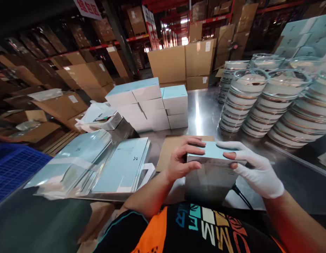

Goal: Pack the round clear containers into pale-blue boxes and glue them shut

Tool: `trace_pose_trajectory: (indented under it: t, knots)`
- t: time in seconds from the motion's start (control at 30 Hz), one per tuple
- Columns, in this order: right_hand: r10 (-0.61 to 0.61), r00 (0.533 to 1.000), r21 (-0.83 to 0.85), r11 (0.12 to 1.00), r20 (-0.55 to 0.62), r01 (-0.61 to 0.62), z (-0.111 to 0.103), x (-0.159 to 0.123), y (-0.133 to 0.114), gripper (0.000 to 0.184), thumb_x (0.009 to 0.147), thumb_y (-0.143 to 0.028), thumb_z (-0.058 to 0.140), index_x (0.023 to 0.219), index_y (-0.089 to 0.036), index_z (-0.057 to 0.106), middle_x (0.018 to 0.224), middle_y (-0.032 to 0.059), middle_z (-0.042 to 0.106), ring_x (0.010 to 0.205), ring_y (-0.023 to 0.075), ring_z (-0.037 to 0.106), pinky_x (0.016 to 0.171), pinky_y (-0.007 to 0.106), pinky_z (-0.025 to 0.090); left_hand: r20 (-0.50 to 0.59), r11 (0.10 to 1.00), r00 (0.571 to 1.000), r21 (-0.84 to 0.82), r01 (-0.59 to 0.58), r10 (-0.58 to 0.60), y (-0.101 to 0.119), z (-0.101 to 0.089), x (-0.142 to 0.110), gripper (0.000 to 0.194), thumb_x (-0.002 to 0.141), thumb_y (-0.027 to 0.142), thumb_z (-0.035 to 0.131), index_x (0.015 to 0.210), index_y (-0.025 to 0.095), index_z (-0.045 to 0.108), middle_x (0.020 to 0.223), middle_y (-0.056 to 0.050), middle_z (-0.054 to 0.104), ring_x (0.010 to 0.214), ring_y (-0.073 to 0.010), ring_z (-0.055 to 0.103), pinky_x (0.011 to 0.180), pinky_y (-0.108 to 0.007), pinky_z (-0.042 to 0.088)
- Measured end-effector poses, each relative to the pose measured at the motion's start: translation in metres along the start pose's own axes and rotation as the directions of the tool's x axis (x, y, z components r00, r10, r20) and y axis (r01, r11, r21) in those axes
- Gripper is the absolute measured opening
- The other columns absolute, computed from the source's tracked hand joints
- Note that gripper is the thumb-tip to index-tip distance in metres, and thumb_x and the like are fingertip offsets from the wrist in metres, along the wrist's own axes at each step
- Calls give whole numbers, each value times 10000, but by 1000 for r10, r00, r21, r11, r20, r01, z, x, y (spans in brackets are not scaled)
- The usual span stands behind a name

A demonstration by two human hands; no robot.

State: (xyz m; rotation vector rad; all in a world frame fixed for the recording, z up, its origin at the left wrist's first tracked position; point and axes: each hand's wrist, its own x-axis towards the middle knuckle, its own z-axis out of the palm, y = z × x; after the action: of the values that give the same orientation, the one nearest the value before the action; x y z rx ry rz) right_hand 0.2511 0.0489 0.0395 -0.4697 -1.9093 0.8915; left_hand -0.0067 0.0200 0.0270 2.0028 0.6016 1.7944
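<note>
A small light-blue box [214,151] with a white side sits close in front of me on the steel table [205,109]. My left hand [182,160], bare, curls over the box's left end, fingers on its top. My right hand [253,168], in a white glove, grips the right end with fingers over the top edge. Both hands hold the box just above a brown cardboard sheet [168,149]. The box's front face looks grey and blurred.
Flat blue-and-white box blanks [99,165] lie in piles at the left. Finished blue-topped boxes [152,103] are stacked behind. Stacks of glass bowls [268,102] fill the right. A blue crate [12,168] is at far left; cardboard cartons [184,61] beyond.
</note>
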Motion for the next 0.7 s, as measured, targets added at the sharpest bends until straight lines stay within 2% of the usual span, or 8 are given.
trace_pose_trajectory:
  t: [0.23,0.33,0.43,0.5,0.53,0.6,0.67,0.7]
  knots:
    - [26,1000,-29,999,7,-26,-8,10,5,175,983,-450,758,1099,-357,850,1326,82,774,1223,265,742,1037,453,621,33,997,998,53,-60,59,-5,-9,2,190,989,417,754,1048,242,800,1102,-106,810,1215,-312,728,1064,-551,585]
    - [-71,994,-110,991,87,80,1,13,0,253,1043,-421,677,1236,-334,815,1390,100,741,1293,252,706,1104,457,583,221,978,975,209,-26,-21,5,-23,18,229,947,440,800,1077,252,790,1245,-124,784,1360,-345,642,1129,-543,529]
    - [-200,944,-212,942,261,259,13,21,-2,534,1087,-494,571,1584,-299,565,1574,136,612,1449,269,593,1201,482,502,482,888,841,459,-6,-244,31,-29,42,523,822,523,902,1246,262,742,1397,-150,718,1371,-393,612,1131,-528,501]
    - [-222,904,-242,915,366,322,8,35,2,725,1085,-606,500,1707,-261,356,1646,154,534,1495,292,550,1218,492,487,564,839,740,545,0,-366,50,-32,54,656,797,518,920,1351,257,685,1358,-146,733,1214,-371,687,1074,-504,525]
    - [-213,906,-286,901,367,327,0,46,6,761,1082,-638,469,1717,-243,327,1649,160,529,1493,304,551,1220,498,486,567,824,722,567,7,-397,58,-34,57,656,813,502,907,1375,260,669,1318,-133,749,1147,-351,706,1055,-493,531]
    - [-180,956,-485,831,230,273,-29,79,18,716,1094,-611,432,1678,-198,406,1624,177,552,1496,329,543,1252,521,445,451,804,803,593,57,-390,65,-44,56,597,864,486,856,1390,276,667,1275,-111,759,1122,-333,706,1065,-489,525]
    - [-171,985,-761,641,-21,96,-68,120,32,715,1072,-540,486,1622,-84,463,1658,248,479,1563,382,434,1315,560,325,119,810,943,553,198,-312,60,-58,46,629,895,497,812,1457,284,623,1294,-109,737,1176,-327,690,1084,-481,528]
    - [-146,982,-854,519,-119,-26,-87,142,39,733,1057,-493,517,1619,-28,441,1691,280,411,1598,405,361,1326,575,278,-113,829,961,488,275,-252,54,-65,38,691,897,506,805,1508,280,576,1334,-115,711,1223,-325,674,1103,-475,525]
